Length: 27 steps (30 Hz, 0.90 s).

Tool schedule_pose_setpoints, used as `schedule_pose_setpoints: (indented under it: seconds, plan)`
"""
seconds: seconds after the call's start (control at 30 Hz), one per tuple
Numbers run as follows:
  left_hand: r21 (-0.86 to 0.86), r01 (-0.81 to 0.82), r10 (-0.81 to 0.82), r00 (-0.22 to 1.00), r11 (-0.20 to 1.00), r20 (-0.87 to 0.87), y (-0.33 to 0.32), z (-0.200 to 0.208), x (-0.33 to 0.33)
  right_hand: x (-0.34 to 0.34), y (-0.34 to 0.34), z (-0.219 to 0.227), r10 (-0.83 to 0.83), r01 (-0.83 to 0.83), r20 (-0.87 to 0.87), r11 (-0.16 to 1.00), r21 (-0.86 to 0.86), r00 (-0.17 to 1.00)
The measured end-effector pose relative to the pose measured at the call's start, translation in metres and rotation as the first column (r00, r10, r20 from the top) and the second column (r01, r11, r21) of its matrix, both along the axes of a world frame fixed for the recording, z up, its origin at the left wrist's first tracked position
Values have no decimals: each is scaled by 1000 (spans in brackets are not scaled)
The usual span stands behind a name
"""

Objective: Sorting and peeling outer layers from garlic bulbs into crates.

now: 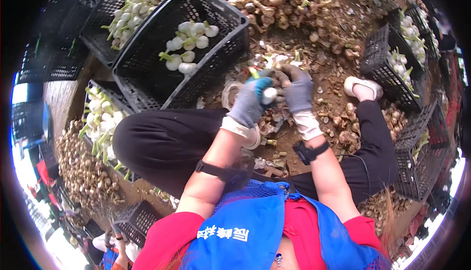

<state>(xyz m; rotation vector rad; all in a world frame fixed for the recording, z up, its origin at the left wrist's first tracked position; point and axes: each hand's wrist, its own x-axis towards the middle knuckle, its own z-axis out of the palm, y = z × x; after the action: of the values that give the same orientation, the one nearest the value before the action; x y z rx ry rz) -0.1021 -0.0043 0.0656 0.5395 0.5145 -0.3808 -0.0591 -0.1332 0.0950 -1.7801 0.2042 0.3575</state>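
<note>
Both of my hands wear grey-blue knitted gloves and are close together above the littered ground. My left hand (248,102) is closed round a peeled white garlic bulb (269,95), and a green stem end sticks up by its fingers. Right beside it, my right hand (299,92) has its dirty fingertips curled in toward the bulb; what they pinch, if anything, is too blurred to tell. Left of my hands stands a black plastic crate (241,24) with several cleaned garlic bulbs (188,44) lying in it.
A heap of unpeeled garlic (282,0) spreads out ahead. More crates of white garlic (140,7) stand at the far left, with others (392,59) at the right. Peelings cover the ground between my legs. Another person (110,250) is partly visible at lower left.
</note>
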Motion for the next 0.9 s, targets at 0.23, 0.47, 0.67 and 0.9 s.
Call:
schedule_pose_setpoints:
  seconds: [0.23,0.47,0.67,0.9]
  plan:
    - [-83,-562,561,779,823,280,74,-9,23,21,-52,-102,447,-253,91,649,-717,890]
    - [-495,-398,616,659,773,432,59,84,38,86,-59,-124,406,-186,59,539,-822,912]
    - [88,-452,408,861,888,303,28,39,34,79,-36,-149,492,-544,-327,403,-736,807]
    - [287,-359,294,924,888,245,12,32,36,-18,-77,-136,811,-840,-504,-30,-542,297]
